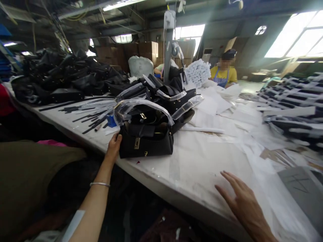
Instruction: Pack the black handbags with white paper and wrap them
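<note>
left hand (114,148) is gripping black bag (157,145) at near table (199,161) edge; right hand (239,198) is hanging open (one-sided tugging could be tipping it).

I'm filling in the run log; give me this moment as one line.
left hand: touching side of black bag | right hand: open, empty | bag: upright near edge of table
</note>
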`<state>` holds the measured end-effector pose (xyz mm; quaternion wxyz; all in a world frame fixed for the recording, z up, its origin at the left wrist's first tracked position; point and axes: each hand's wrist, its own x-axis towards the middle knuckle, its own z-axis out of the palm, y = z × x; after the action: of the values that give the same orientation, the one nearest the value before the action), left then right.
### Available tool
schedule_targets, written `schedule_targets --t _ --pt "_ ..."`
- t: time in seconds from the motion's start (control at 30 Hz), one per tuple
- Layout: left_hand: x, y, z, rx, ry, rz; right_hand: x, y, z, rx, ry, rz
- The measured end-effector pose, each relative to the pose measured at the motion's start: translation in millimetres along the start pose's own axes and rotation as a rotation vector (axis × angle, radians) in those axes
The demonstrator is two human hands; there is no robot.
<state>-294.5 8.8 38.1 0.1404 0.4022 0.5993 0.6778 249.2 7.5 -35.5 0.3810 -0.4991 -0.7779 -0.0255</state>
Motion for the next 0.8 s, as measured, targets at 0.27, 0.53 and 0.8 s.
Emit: schedule_targets --t 0.27,0.53,0.8 --pt "-3.1 16.5 -2.0 0.055 -0.128 0.017 141.4 -104.1 73.8 0.843 -0.399 0.272" --pt "-63.7 8.6 13.9 0.115 -0.014 0.105 154.5 -126.7 80.0 1.0 -0.42 0.241" --pt "-105.6 58.9 73.6 0.038 -0.257 0.175 64.3 -81.2 -18.0 0.742 -0.12 0.464"
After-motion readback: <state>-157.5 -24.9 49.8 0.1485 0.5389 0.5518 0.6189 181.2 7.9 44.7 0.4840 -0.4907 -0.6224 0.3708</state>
